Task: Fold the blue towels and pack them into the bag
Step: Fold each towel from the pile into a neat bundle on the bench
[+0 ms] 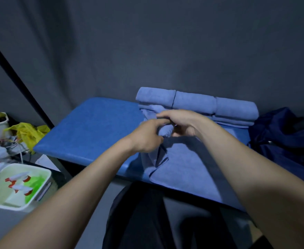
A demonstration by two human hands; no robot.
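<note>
Nearest, a blue towel [183, 164] lies half-spread on the blue surface [86, 130], its far corner bunched where the left hand [145, 137] and right hand [180, 123] both pinch it with curled fingers. Beyond them, folded towels [196, 103] sit stacked; the dark bag [280, 133] waits at right, so packing seems not yet begun. No readable writing shows.

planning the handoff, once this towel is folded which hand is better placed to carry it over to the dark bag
Right, probably. The dark bag sits at the table's right end, on the right hand's side. The left hand would have to cross over. Both now grip the towel.
</note>
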